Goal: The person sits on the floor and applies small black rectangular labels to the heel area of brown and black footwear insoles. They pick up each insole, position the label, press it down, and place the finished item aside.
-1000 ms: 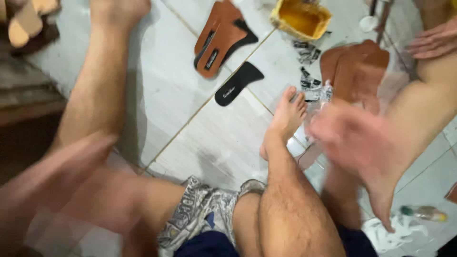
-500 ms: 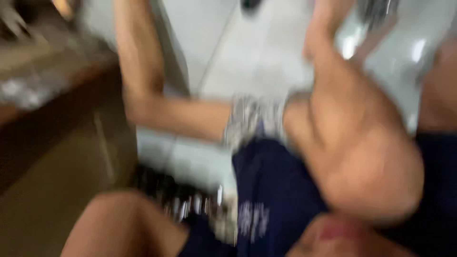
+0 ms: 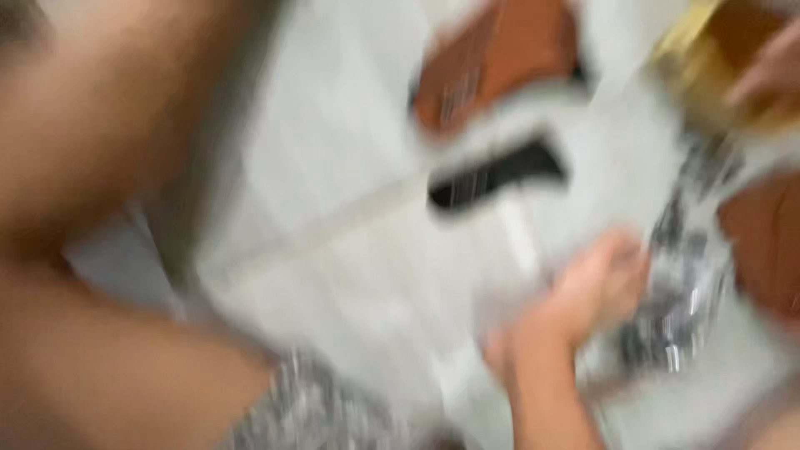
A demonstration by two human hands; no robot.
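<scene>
Black sole cutout (image 3: 498,173): lies flat on the pale tile floor (image 3: 333,217), apart from everything, nothing touching it
Grip: cannot tell; neither of the person's own hands can be made out in this blurred view, so no hold on anything is visible
Nearest limb: bare foot (image 3: 596,287), toes curled, just below-right of the cutout, resting on the floor; probably planted there because the person sits on the tiles with legs out
Left side: large blurred bare leg (image 3: 92,192) fills the frame edge, patterned shorts (image 3: 308,408) at the bottom
Beside foot: black-and-white patterned clutter (image 3: 683,292), touching or nearly touching the toes, too smeared to identify
Further out: brown leather pieces (image 3: 508,62) above the cutout, laid flat too; looks like parts spread within arm's reach
Far corner: yellow container (image 3: 708,62) with another person's hand (image 3: 771,75) over its rim; contact unclear
</scene>
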